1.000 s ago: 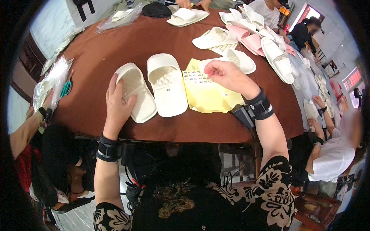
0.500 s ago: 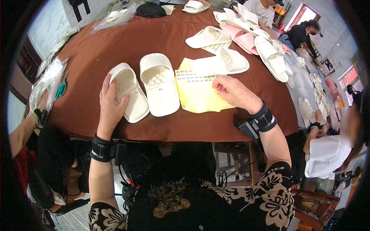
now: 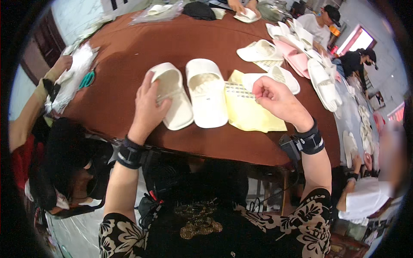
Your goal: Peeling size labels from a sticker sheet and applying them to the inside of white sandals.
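Two white slippers lie side by side on the brown-covered table, toes toward me. My left hand (image 3: 150,105) grips the left slipper (image 3: 177,112), its fingers along the outer side and its thumb at the opening. The right slipper (image 3: 209,105) lies just beside it, a small dark mark on its insole. My right hand (image 3: 279,101) is closed in a pinch above a yellow sheet (image 3: 249,114) with rows of small printed labels. Whatever is between those fingertips is too small to make out. Another white slipper (image 3: 290,79) lies partly behind this hand.
Teal scissors (image 3: 87,79) and clear plastic bags (image 3: 77,71) lie at the left, by a co-worker's hand (image 3: 63,63). White slippers (image 3: 322,84) and pink slippers (image 3: 292,56) are heaped at the right. Far across, another person's hands touch a slipper (image 3: 247,15).
The whole view has shifted, moving the table rightward in the picture. My right hand looks raised off the yellow sheet, still pinched. My left hand stays on the left slipper.
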